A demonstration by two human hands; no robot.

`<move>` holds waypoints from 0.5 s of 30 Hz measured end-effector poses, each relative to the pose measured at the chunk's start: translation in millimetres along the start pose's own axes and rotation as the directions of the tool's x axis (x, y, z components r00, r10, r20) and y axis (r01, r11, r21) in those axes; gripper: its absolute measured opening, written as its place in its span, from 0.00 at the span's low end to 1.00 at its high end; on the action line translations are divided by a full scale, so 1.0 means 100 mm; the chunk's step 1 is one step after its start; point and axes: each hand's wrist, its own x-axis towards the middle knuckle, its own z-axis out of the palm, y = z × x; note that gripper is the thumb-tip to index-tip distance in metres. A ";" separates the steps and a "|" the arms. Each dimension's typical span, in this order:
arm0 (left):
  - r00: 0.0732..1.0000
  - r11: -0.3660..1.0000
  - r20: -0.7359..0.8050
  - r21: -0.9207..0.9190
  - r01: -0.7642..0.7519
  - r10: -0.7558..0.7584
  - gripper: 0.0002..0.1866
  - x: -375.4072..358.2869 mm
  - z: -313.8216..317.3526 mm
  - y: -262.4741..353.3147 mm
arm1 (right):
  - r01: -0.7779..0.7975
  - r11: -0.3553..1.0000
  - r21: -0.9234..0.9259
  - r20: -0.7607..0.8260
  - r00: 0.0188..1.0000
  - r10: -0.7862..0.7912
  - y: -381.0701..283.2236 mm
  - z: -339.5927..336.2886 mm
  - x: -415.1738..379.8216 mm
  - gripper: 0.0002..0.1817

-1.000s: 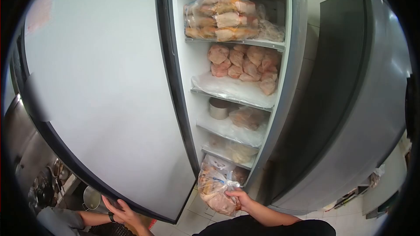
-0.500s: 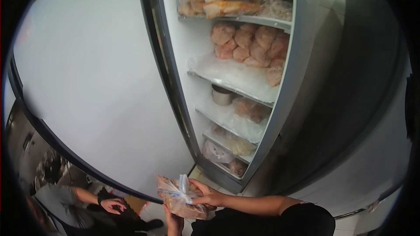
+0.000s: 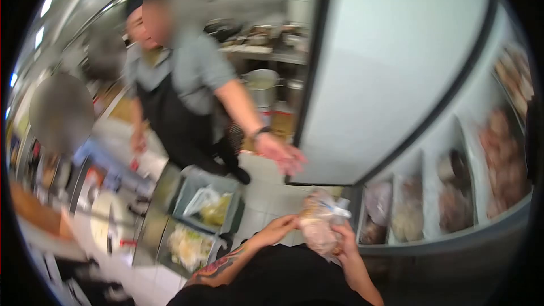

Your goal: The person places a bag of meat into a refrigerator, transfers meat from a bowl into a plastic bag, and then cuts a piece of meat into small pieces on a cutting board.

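A clear plastic bag of pinkish-brown food, which looks like meat (image 3: 318, 231), is held in front of my body at the lower middle. My right hand (image 3: 345, 239) grips its right side, close to the gathered, tied top. On the other side, the fingers of my left hand (image 3: 281, 228) pinch the bag's left edge. A co-worker's open hand (image 3: 282, 154) stretches out above and left of the bag, apart from it. Motion blur hides the bag's finer details.
The white freezer door (image 3: 391, 73) stands open at the right, beside shelves of bagged food (image 3: 408, 221). A co-worker in a black apron (image 3: 175, 119) stands ahead. Left are a grey bin (image 3: 235, 218) with bags in it, a tub of pale scraps (image 3: 190, 247) and a round white board (image 3: 107, 221).
My view has swung left from the freezer shelves to the kitchen and the co-worker, whose arm is now stretched out. The bag has stayed in both my hands.
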 end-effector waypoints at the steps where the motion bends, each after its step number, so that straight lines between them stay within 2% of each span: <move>1: 0.994 0.991 -0.018 0.079 -0.104 0.106 0.27 -0.09 -0.04 0.02 | 0.041 0.999 0.013 0.000 0.999 -0.041 0.08 -0.08 -0.01 0.29; 2: 0.988 0.992 -0.110 0.070 -0.104 0.112 0.27 -0.22 -0.12 0.06 | -0.002 1.000 0.029 -0.060 0.998 0.004 0.20 -0.37 0.01 0.27; 3: 0.992 0.992 -0.072 0.071 -0.100 0.106 0.25 -0.35 -0.23 0.11 | -0.033 0.999 0.043 -0.128 0.991 0.038 0.34 -0.61 0.07 0.26; 4: 0.995 0.993 -0.025 0.074 -0.093 0.096 0.25 -0.51 -0.39 0.18 | -0.034 0.997 0.070 -0.188 0.981 0.047 0.36 -0.55 -0.01 0.26; 5: 0.991 0.993 -0.085 0.069 -0.097 0.103 0.25 -0.68 -0.59 0.21 | -0.024 0.995 0.100 -0.254 0.966 0.048 0.38 -0.50 -0.11 0.26; 7: 0.963 0.976 -0.199 0.155 -0.155 0.184 0.24 -1.00 -0.97 0.29 | 0.000 0.995 0.101 -0.157 0.988 0.015 0.60 -1.18 -0.03 0.28; 8: 0.920 0.958 -0.299 0.212 -0.194 0.253 0.21 -1.20 -1.17 0.42 | -0.058 0.986 0.156 -0.242 0.966 0.095 0.76 -1.52 -0.10 0.34; 9: 0.868 0.934 -0.378 0.277 -0.227 0.323 0.20 -1.43 -1.39 0.55 | -0.108 0.971 0.212 -0.326 0.929 0.174 0.88 -1.66 -0.14 0.41; 12: 0.651 0.856 -0.567 0.427 -0.293 0.505 0.17 -2.13 -2.07 0.97 | -0.140 0.986 0.091 -0.361 0.918 0.163 0.98 -1.21 -0.29 0.37; 13: 0.526 0.819 -0.632 0.488 -0.302 0.570 0.17 -2.33 -2.28 1.03 | -0.150 0.987 0.059 -0.344 0.925 0.161 1.05 -0.97 -0.32 0.36; 14: 0.429 0.845 -0.738 0.375 -0.380 0.521 0.18 -2.57 -2.36 1.19 | -0.157 0.987 0.036 -0.316 0.935 0.160 1.10 -0.80 -0.36 0.35; 15: 0.350 0.845 -0.793 0.353 -0.402 0.498 0.19 -2.85 -2.45 1.32 | -0.166 0.986 0.012 -0.282 0.946 0.163 1.15 -0.60 -0.40 0.34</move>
